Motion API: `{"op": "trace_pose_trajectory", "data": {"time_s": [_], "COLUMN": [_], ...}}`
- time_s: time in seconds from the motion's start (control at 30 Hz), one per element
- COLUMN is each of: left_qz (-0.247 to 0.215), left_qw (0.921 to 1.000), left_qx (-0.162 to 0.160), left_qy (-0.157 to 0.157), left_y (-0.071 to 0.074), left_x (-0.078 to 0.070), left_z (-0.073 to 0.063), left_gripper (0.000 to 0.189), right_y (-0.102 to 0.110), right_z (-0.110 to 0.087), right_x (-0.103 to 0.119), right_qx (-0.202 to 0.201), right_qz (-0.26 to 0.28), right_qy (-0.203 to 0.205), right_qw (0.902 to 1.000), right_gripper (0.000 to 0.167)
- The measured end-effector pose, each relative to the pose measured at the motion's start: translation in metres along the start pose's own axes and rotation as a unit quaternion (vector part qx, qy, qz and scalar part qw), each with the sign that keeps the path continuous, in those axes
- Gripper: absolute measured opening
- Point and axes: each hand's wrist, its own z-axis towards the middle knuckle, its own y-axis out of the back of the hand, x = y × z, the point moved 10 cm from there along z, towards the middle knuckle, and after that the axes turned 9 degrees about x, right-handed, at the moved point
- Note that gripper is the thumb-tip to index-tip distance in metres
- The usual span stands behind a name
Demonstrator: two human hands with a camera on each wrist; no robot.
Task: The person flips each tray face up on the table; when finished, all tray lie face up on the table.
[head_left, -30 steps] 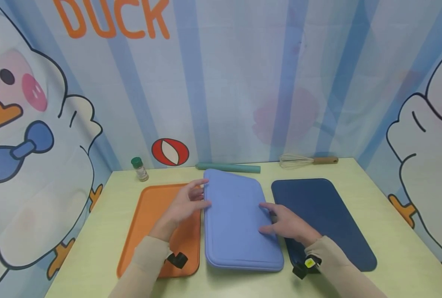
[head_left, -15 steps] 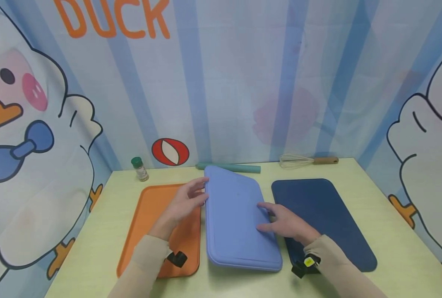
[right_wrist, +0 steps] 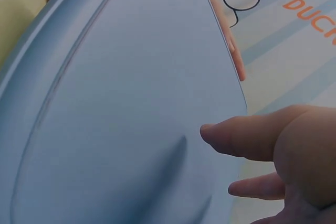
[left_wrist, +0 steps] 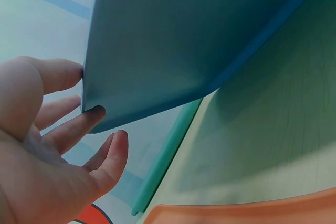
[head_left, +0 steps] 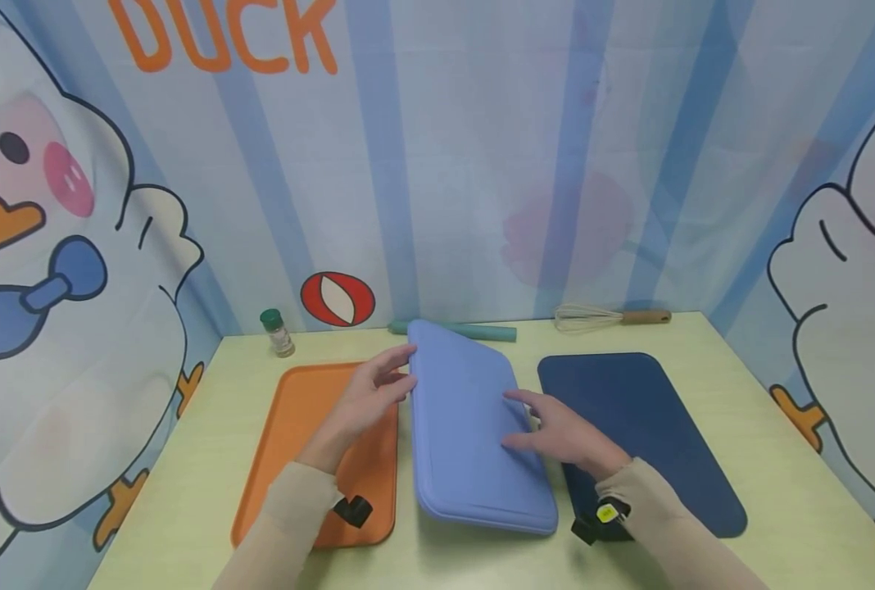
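Note:
A periwinkle blue tray (head_left: 474, 434) stands tilted in the middle of the table, its left long edge raised and its right side low. My left hand (head_left: 367, 397) pinches that raised edge near the far corner; in the left wrist view the thumb lies on the rim and a fingertip curls round to the other face. My right hand (head_left: 559, 426) hovers with spread fingers over the tray's right edge. In the right wrist view its thumb (right_wrist: 236, 135) is extended close over the tray face, which carries the finger shadows.
An orange tray (head_left: 297, 426) lies to the left, under my left forearm. On the right lies a dark navy tray (head_left: 629, 418). Along the back are a green-capped spice jar (head_left: 278, 334), a teal stick (head_left: 485, 332) and a whisk (head_left: 610, 318), before a printed curtain (head_left: 467, 164).
The left edge of the blue tray has risen, so it tilts more steeply. My left hand moved slightly up with it, and my right hand shifted a little left and up.

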Motion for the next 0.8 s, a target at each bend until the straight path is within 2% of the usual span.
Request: {"op": "trace_pose_trajectory", "data": {"time_s": [0.17,0.37,0.57,0.8], "left_qz": [0.003,0.005,0.000,-0.006], "left_qw": [1.0000,1.0000,0.9999,1.0000], "left_qx": [-0.002,-0.007,-0.006,-0.003], "left_qy": [-0.003,0.004,-0.011,-0.007], "left_y": [0.000,0.001,0.000,0.000], "left_x": [-0.004,-0.005,-0.010,-0.011], "left_z": [-0.001,-0.002,0.000,0.002], "left_gripper": [0.054,0.054,0.055,0.054], "right_y": [-0.002,-0.009,-0.015,-0.020], "right_z": [0.001,0.003,0.004,0.002], "right_x": [0.019,0.046,0.073,0.103], "right_qx": [0.000,0.017,0.026,0.035], "right_qz": [0.002,0.009,0.010,0.001], "right_qy": [0.017,0.057,0.081,0.115], "right_qw": [0.9998,0.9982,0.9963,0.9927], "right_gripper": [0.078,0.078,0.075,0.074]}}
